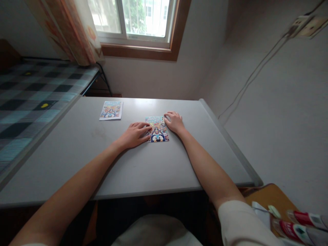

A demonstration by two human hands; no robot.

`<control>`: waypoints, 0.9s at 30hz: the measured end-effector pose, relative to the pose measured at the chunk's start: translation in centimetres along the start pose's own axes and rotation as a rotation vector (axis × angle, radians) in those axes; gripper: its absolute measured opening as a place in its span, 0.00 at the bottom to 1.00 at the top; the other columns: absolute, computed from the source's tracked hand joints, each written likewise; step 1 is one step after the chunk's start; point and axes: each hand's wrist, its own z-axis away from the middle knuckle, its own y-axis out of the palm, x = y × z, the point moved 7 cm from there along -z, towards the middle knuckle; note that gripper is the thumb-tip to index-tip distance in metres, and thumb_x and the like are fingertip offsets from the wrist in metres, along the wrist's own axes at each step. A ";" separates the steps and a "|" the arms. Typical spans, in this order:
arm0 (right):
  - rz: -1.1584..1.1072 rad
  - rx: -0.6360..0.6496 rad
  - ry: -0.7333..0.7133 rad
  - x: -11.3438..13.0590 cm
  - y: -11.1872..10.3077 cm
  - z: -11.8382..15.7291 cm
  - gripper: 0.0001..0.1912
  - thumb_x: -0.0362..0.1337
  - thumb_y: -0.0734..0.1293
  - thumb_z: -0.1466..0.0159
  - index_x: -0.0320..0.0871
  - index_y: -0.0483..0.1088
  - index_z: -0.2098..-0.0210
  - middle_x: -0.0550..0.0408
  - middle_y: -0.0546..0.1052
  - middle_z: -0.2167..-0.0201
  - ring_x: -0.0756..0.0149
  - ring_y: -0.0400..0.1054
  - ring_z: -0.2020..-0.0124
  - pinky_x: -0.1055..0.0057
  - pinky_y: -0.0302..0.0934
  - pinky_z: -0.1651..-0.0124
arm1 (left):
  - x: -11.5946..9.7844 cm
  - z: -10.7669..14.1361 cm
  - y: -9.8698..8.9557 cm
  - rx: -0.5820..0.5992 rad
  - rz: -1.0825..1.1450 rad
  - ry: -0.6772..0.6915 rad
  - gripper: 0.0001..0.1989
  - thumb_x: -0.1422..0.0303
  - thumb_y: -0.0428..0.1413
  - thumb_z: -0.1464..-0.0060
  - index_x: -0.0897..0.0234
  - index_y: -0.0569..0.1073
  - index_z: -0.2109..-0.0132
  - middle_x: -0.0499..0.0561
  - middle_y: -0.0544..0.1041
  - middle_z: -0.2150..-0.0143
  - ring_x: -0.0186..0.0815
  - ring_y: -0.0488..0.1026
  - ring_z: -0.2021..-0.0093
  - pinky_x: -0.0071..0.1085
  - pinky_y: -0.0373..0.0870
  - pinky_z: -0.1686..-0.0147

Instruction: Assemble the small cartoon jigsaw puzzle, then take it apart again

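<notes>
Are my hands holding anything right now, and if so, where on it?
Nothing looks gripped: the colorful picture lies flat on the table, the left hand at its left edge, the right hand at its upper right corner.

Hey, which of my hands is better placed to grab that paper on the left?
Probably your left hand: it lies nearer the paper, at the left edge of the colorful picture, while your right hand is at its opposite edge.

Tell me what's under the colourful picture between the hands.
The picture lies on the white table, whose surface shows around it. Whatever is directly beneath is covered and cannot be seen.
</notes>
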 end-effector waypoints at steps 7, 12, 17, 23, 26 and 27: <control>0.001 0.001 -0.002 0.1 0.0 0.0 0.16 0.41 0.61 0.35 0.47 0.73 0.52 0.47 0.70 0.44 0.52 0.61 0.43 0.53 0.55 0.43 | 0.0 0.1 0.0 0.006 -0.003 -0.003 0.21 0.55 0.47 0.37 0.52 0.68 0.40 0.51 0.66 0.39 0.44 0.63 0.40 0.43 0.57 0.41; 0.008 0.001 0.001 0.0 0.2 -0.1 0.16 0.41 0.61 0.35 0.47 0.73 0.51 0.47 0.69 0.44 0.52 0.60 0.43 0.53 0.54 0.43 | 0.0 0.0 0.0 0.009 -0.006 -0.008 0.21 0.54 0.47 0.37 0.51 0.67 0.40 0.51 0.67 0.39 0.44 0.63 0.40 0.43 0.56 0.41; 0.016 0.008 -0.001 0.0 0.3 -0.1 0.16 0.41 0.60 0.35 0.46 0.73 0.51 0.47 0.69 0.43 0.52 0.60 0.43 0.53 0.54 0.42 | 0.0 0.0 0.0 0.001 -0.010 0.004 0.21 0.55 0.47 0.37 0.53 0.68 0.40 0.51 0.67 0.39 0.44 0.63 0.41 0.43 0.57 0.41; 0.009 -0.005 -0.005 -0.1 0.3 -0.2 0.16 0.41 0.61 0.35 0.46 0.73 0.51 0.47 0.69 0.44 0.53 0.60 0.43 0.54 0.54 0.43 | 0.0 0.0 0.0 0.000 0.003 0.001 0.21 0.55 0.48 0.38 0.52 0.68 0.41 0.51 0.67 0.39 0.44 0.63 0.41 0.44 0.57 0.41; 0.003 -0.011 -0.007 -0.1 0.3 -0.2 0.16 0.41 0.61 0.36 0.46 0.73 0.51 0.47 0.70 0.44 0.53 0.61 0.43 0.53 0.54 0.43 | -0.1 0.0 0.0 0.003 -0.004 0.001 0.21 0.55 0.48 0.37 0.52 0.68 0.40 0.51 0.67 0.39 0.44 0.63 0.41 0.43 0.57 0.41; 0.002 -0.010 -0.007 -0.1 0.3 -0.2 0.16 0.41 0.61 0.36 0.46 0.73 0.51 0.47 0.70 0.44 0.53 0.60 0.44 0.53 0.54 0.43 | -0.1 0.0 0.0 0.004 -0.004 0.002 0.21 0.55 0.48 0.37 0.53 0.68 0.40 0.51 0.67 0.39 0.44 0.63 0.41 0.43 0.57 0.41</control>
